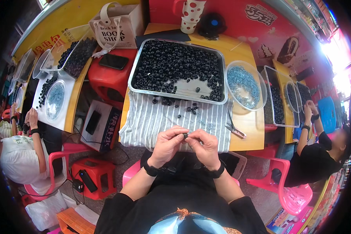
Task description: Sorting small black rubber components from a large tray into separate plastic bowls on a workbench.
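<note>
Both hands meet at the fingertips over the near edge of a grey-and-white striped cloth [140,123]. My left hand [167,143] pinches a small black bead [185,135] between thumb and fingers. From the other side, my right hand [204,147] is closed at the same bead; any thread there is too fine to make out. Beyond the hands, a clear tray [175,96] holds a heap of black beads [171,62]. A few loose black beads [192,109] lie on the cloth. To the right, a round clear tub [263,102] contains small pale-blue beads [238,80].
Scissors [236,131] lie at the cloth's right edge. A polka-dot cup [192,17] and a dark fan [212,25] stand at the back. Red stools [105,84] flank the table on the left. Other people sit at tables on the left [23,160] and right [314,156].
</note>
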A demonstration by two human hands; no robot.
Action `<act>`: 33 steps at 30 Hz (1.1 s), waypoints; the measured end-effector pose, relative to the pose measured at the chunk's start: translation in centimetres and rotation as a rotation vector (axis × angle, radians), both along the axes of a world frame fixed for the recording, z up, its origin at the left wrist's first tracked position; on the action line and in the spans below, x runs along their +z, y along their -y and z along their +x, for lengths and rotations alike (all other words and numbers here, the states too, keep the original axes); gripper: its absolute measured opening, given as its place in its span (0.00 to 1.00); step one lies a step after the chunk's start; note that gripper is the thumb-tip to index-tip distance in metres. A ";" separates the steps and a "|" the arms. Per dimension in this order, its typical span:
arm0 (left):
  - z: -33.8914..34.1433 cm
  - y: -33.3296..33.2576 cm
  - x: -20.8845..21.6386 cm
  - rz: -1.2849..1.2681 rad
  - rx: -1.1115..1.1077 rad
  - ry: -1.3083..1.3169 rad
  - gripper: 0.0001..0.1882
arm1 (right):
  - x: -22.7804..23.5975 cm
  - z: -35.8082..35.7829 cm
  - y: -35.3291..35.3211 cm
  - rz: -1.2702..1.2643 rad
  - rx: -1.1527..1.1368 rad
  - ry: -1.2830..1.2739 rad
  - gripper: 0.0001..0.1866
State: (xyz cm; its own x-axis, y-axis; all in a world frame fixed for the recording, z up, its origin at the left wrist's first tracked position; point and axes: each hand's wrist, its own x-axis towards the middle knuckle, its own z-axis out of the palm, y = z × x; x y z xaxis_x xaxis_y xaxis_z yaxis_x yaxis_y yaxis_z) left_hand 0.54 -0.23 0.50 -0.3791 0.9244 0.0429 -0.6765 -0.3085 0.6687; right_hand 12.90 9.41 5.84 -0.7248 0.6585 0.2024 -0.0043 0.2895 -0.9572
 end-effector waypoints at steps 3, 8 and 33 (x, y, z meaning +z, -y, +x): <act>-0.1 0.0 -0.3 -0.014 -0.029 0.022 0.11 | -0.3 0.0 -0.2 0.055 0.005 -0.009 0.06; -0.3 0.3 -0.1 -0.031 -0.089 0.153 0.17 | -0.2 0.4 -0.9 0.049 0.096 0.045 0.13; 0.1 -0.1 -0.1 -0.104 -0.143 0.001 0.22 | 3.0 7.7 -7.9 0.192 -0.345 0.028 0.09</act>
State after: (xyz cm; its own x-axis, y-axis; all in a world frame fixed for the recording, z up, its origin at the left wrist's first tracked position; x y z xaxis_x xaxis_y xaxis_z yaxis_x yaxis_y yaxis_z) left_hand 0.62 -0.13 0.42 -0.2437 0.9682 -0.0561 -0.7092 -0.1385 0.6912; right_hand 20.56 17.32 8.88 -0.4744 0.8164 0.3293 0.1496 0.4434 -0.8838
